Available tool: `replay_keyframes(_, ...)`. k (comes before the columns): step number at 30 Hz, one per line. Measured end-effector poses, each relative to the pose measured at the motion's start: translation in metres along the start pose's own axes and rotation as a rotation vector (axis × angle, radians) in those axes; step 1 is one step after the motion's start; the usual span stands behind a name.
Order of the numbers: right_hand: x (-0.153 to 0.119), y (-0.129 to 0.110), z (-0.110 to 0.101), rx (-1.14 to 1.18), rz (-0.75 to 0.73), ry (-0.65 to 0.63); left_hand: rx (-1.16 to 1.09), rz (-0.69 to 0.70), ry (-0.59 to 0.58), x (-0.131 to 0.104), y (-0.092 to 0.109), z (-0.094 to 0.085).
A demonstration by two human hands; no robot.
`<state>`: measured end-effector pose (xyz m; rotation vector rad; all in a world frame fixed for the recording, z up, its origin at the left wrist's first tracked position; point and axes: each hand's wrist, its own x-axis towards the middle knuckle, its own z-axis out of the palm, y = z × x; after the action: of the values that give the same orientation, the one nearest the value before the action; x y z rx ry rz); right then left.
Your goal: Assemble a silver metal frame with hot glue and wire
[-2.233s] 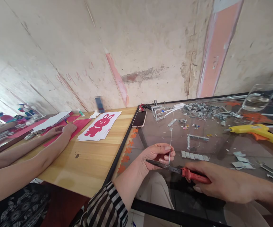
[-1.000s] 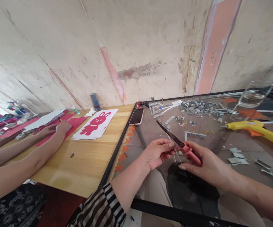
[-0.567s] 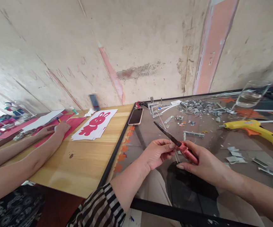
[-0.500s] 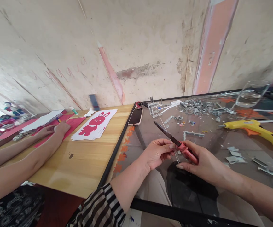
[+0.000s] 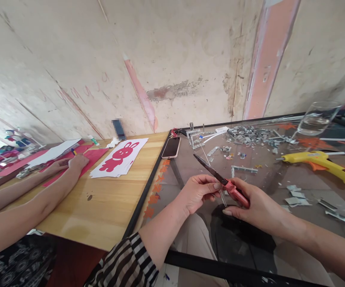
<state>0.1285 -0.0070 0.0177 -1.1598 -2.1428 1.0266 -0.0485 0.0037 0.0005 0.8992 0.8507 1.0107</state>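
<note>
My left hand (image 5: pixel 200 192) pinches a thin pale strand (image 5: pixel 222 198) between thumb and fingers, over the glass-topped table (image 5: pixel 268 191). Beside it, my right hand (image 5: pixel 251 203) holds scissors (image 5: pixel 235 192) by their red handles, the dark blades pointing up and left past my left fingertips. The strand's lower end comes close to my right thumb; whether they touch is unclear. Past the hands lie small metal frame pieces (image 5: pixel 244 170) and a heap of silvery scraps (image 5: pixel 247 135).
A phone (image 5: pixel 171 147) lies near the table's left edge. On the right are a yellow glue gun (image 5: pixel 324 163) and a glass (image 5: pixel 317 119). Rabbit-print sheets (image 5: pixel 120 157) and a person's arms over red paper (image 5: pixel 96 157) are on the wooden table (image 5: pixel 79 211).
Both my hands keep nearly the same pose. The scissors and the right hand have shifted very slightly to the left.
</note>
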Motion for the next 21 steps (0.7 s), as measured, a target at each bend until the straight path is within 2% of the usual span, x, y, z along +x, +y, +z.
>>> replay_keyframes(14, 0.0002, 0.0038, 0.0024, -0.010, 0.015, 0.017, 0.025, 0.002, -0.008, -0.0017, 0.0009, 0.0021)
replay_keyframes(21, 0.0025, 0.0068, 0.0015, -0.021, 0.019, -0.024, -0.001, -0.068, 0.008, -0.0015, -0.0001, 0.0010)
